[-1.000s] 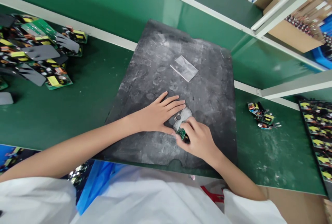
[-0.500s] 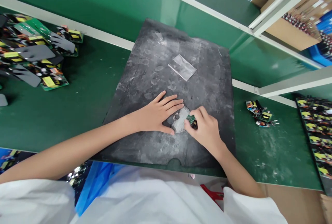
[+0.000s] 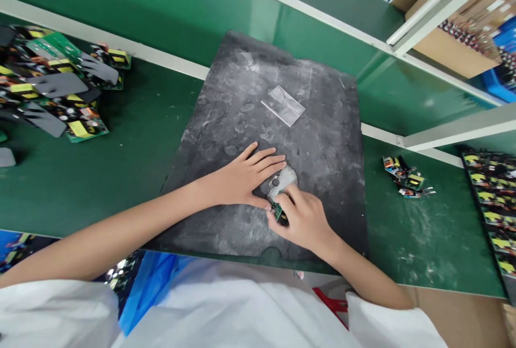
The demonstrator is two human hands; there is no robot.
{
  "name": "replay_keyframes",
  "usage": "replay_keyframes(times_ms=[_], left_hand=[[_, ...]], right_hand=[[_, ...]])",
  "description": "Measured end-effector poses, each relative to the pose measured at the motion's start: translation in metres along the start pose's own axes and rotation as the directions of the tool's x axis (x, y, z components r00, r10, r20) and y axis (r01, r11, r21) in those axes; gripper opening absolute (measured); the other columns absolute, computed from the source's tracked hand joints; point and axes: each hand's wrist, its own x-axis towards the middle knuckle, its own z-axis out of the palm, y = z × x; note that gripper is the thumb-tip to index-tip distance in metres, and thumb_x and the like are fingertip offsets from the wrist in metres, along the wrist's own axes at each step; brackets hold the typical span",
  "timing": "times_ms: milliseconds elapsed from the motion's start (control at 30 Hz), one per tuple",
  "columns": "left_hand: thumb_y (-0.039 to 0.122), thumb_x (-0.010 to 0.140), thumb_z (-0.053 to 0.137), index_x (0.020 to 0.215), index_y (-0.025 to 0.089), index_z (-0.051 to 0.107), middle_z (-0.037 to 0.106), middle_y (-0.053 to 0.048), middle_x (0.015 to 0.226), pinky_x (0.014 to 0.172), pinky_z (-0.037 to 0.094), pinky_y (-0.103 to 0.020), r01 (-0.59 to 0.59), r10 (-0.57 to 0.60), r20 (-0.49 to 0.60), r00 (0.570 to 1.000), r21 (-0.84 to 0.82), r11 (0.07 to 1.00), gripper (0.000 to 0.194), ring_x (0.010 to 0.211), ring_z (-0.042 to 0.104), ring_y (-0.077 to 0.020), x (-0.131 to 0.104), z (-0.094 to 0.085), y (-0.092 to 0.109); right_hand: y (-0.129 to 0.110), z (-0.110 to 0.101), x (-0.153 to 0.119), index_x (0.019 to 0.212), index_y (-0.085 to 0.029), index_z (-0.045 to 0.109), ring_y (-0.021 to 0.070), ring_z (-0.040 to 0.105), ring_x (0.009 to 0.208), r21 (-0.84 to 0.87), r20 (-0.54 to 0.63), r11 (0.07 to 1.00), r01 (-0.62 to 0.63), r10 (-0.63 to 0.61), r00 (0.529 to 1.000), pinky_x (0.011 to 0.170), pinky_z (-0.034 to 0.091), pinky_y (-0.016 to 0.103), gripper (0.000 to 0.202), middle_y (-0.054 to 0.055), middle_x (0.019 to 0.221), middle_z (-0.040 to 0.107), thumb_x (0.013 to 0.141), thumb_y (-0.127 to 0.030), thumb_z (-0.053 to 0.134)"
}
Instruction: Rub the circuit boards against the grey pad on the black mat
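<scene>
A black, scuffed mat (image 3: 242, 106) lies on the green bench. On it, my left hand (image 3: 248, 176) rests flat with fingers spread, its fingertips at the left edge of a grey round disc (image 3: 287, 177) that has a dark hole. My right hand (image 3: 300, 213) pinches a small green circuit board (image 3: 278, 209) at the disc's near edge, close to my left thumb. The fingers hide much of the board. Farther back on the mat is a clear, flat rectangular piece (image 3: 283, 106).
Circuit boards with grey plates (image 3: 60, 84) are heaped at the left. A few small boards (image 3: 408, 177) lie right of the mat, and a tray of boards (image 3: 494, 208) stands at the far right. White frame bars (image 3: 447, 6) cross the upper right.
My right hand has moved down and left with the small board, from the disc's right side to its near edge. My left hand has stayed in place.
</scene>
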Motion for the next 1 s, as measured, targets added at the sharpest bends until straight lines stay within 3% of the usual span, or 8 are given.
replay_keyframes(times_ms=[167,300,467,633,833,1000], left_hand=[[0.073,0.080,0.037,0.148,0.016,0.023,0.030,-0.010,0.151,0.116,-0.002,-0.049,0.001,-0.001,-0.019,1.000,0.006,1.000,0.090,0.143,0.018,-0.0294,0.000,0.002,0.000],[0.071,0.082,0.038,0.147,0.016,0.024,0.031,-0.009,0.151,0.116,0.000,-0.049,-0.008,0.008,-0.019,1.000,0.003,1.000,0.087,0.142,0.018,-0.0287,0.000,0.002,-0.001],[0.070,0.082,0.039,0.148,0.015,0.022,0.030,-0.009,0.151,0.116,0.001,-0.051,0.014,-0.014,-0.005,1.000,0.002,1.000,0.087,0.142,0.018,-0.0292,0.000,0.000,0.000],[0.070,0.083,0.037,0.148,0.016,0.021,0.030,-0.008,0.151,0.116,0.001,-0.050,-0.005,0.006,-0.007,1.000,0.001,1.000,0.086,0.143,0.017,-0.0283,0.001,0.001,-0.001],[0.073,0.082,0.034,0.148,0.015,0.021,0.029,-0.008,0.152,0.116,-0.001,-0.048,0.008,-0.008,-0.006,1.000,0.016,1.000,0.089,0.143,0.017,-0.0282,0.001,0.001,0.000],[0.072,0.083,0.032,0.147,0.015,0.024,0.030,-0.010,0.152,0.116,-0.002,-0.050,0.000,0.001,-0.021,1.000,0.016,1.000,0.087,0.143,0.017,-0.0284,0.000,0.002,0.000]], right_hand=[[0.001,0.001,0.001,0.077,-0.018,0.055,0.0108,0.046,0.053,-0.059,-0.072,0.988,-0.146,0.141,0.987,0.049,0.032,0.024,0.020,0.002,0.073,0.051,0.085,-0.035,0.048],[-0.005,0.001,0.000,0.073,-0.019,0.053,0.0114,0.047,0.055,0.003,-0.026,1.000,0.027,-0.027,0.999,0.051,0.033,0.023,0.019,0.001,0.070,0.050,0.083,-0.035,0.050],[0.002,0.000,0.002,0.079,-0.018,0.055,0.0105,0.047,0.054,-0.055,-0.070,0.989,-0.134,0.131,0.989,0.050,0.033,0.023,0.021,0.002,0.073,0.051,0.086,-0.036,0.048],[-0.001,0.000,0.001,0.075,-0.019,0.053,0.0107,0.048,0.055,0.016,0.008,1.000,0.017,-0.017,1.000,0.050,0.034,0.023,0.021,0.001,0.072,0.050,0.085,-0.036,0.049],[0.013,-0.001,0.002,0.082,-0.017,0.055,0.0108,0.050,0.056,0.003,-0.048,0.988,-0.154,0.154,0.987,0.050,0.035,0.022,0.021,0.002,0.076,0.053,0.086,-0.036,0.047],[0.007,-0.001,0.003,0.078,-0.018,0.055,0.0099,0.047,0.053,0.036,-0.023,0.994,-0.102,0.103,0.994,0.049,0.036,0.021,0.022,0.001,0.074,0.050,0.086,-0.037,0.047]])
